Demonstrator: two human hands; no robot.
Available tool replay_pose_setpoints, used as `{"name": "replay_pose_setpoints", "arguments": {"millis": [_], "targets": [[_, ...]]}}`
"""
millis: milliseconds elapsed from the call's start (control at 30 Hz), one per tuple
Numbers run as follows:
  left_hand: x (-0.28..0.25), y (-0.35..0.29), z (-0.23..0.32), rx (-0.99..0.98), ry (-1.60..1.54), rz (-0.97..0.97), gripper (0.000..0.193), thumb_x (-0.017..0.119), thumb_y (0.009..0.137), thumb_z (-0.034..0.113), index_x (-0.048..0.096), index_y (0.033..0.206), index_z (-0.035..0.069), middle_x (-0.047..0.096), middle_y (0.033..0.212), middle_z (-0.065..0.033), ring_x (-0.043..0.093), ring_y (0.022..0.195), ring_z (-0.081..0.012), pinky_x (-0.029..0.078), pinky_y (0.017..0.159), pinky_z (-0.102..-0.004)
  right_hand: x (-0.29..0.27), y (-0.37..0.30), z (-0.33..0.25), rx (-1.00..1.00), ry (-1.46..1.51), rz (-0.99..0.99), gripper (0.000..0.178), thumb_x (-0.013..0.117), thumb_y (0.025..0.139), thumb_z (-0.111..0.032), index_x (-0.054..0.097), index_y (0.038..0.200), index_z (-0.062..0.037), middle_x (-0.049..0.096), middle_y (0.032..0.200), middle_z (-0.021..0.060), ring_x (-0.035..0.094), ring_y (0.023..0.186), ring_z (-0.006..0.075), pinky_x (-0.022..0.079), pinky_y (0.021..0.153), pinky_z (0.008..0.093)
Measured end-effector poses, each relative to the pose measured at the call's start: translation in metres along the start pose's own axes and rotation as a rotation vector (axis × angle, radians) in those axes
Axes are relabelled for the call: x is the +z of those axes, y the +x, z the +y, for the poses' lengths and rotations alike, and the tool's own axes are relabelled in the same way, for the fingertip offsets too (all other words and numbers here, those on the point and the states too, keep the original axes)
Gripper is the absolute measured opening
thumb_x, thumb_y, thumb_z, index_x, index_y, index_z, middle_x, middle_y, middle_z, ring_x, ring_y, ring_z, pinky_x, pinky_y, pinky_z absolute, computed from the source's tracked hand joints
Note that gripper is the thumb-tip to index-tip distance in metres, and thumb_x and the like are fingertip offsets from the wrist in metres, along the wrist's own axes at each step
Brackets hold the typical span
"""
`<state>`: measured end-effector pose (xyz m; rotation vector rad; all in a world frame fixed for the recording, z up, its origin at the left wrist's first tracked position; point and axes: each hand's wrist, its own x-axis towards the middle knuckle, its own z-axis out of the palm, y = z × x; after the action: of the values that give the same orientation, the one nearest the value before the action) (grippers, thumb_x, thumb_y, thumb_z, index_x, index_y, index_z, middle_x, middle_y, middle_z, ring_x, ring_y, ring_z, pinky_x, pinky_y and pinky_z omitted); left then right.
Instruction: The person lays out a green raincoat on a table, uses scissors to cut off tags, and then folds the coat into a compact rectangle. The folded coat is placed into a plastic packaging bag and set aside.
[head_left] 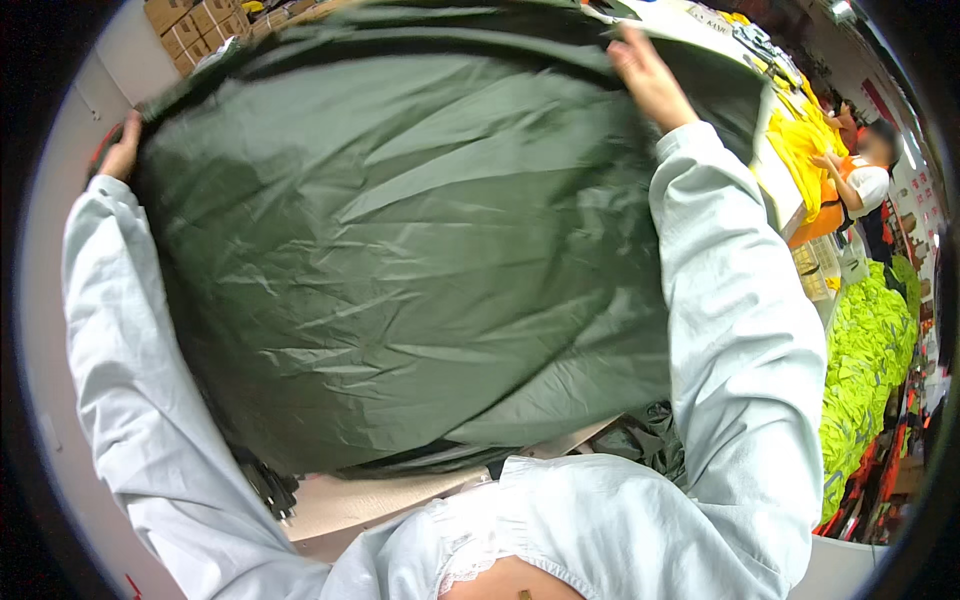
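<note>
A large sheet of dark green, shiny, creased fabric (420, 230) spreads out in front of me and fills the middle of the view. At its far left edge, my left hand (122, 150) is closed on the fabric, its fingers partly hidden. Farther right, my right hand (655, 80) grips the same fabric near its top, with more of the cloth reaching past it to the right. Both arms are stretched forward and apart. The sheet's lower edge hangs above a pale table (380, 500), hiding most of it.
Dark green fabric (645, 440) lies bunched by my right elbow. Bright lime garments (865, 360) are heaped at right. Beyond them, a person (865, 175) stands beside yellow fabric (797, 150) and a pale crate (815, 265). Cardboard boxes (200, 30) are stacked at far left.
</note>
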<state>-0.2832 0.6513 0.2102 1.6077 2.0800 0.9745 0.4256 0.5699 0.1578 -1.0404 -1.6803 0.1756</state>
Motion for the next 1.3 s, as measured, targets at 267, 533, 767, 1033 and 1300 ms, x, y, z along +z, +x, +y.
{"name": "replay_pose_setpoints", "arguments": {"millis": [267, 533, 767, 1033, 1300], "targets": [[0.125, -0.08, -0.071, 0.303, 0.234, -0.415, 0.041, 0.053, 0.089, 0.034, 0.059, 0.108, -0.002, 0.063, 0.099, -0.011, 0.057, 0.088, -0.0141, 0.044, 0.08, -0.0265, -0.073, -0.161, 0.045, 0.639, -0.571, -0.55, 0.048, 0.061, 0.082, -0.036, 0.055, 0.118, -0.0056, 0.058, 0.114, 0.0154, 0.055, 0.107, 0.0288, 0.043, 0.09, 0.0345], [0.031, -0.376, -0.121, -0.034, 0.185, 0.066, 0.025, 0.052, 0.091, 0.018, 0.055, 0.1, -0.006, 0.06, 0.093, -0.0099, 0.054, 0.085, -0.0141, 0.043, 0.08, -0.0258, -0.152, -0.327, 0.073, 1.354, -0.645, -0.399, 0.099, 0.069, 0.064, -0.061, 0.039, 0.125, 0.0117, 0.049, 0.119, 0.03, 0.049, 0.113, 0.0357, 0.041, 0.094, 0.0378], [0.054, -0.541, -0.203, -1.018, -0.123, 0.272, 0.051, 0.063, 0.077, 0.053, 0.051, 0.084, 0.004, 0.046, 0.072, -0.0029, 0.046, 0.068, -0.0167, 0.041, 0.062, -0.0294, -0.16, -0.351, 0.081, 1.534, -0.173, -0.043, 0.05, 0.065, 0.078, -0.04, 0.057, 0.114, -0.0054, 0.061, 0.107, 0.0092, 0.056, 0.097, 0.0238, 0.043, 0.087, 0.035], [0.107, -0.533, -0.305, -1.226, -1.225, 0.444, 0.05, 0.067, 0.077, 0.039, 0.056, 0.114, 0.007, 0.059, 0.114, -0.0073, 0.057, 0.101, -0.0254, 0.049, 0.084, -0.0375, -0.239, -0.276, 0.071, 1.68, -0.302, -0.093, 0.033, 0.059, 0.083, -0.046, 0.055, 0.109, -0.0267, 0.053, 0.086, 0.0002, 0.044, 0.061, 0.0103, 0.038, 0.052, 0.0316], [0.037, -0.466, -0.318, -0.995, -0.947, 0.561, 0.058, 0.06, 0.081, 0.046, 0.053, 0.117, 0.002, 0.058, 0.113, -0.0121, 0.055, 0.103, -0.0323, 0.045, 0.089, -0.0453, -0.246, -0.105, 0.111, 0.871, 0.668, 0.427, 0.014, 0.045, 0.083, -0.004, 0.051, 0.09, 0.0064, 0.059, 0.093, 0.0193, 0.059, 0.084, 0.0314, 0.05, 0.082, 0.0462]]}}
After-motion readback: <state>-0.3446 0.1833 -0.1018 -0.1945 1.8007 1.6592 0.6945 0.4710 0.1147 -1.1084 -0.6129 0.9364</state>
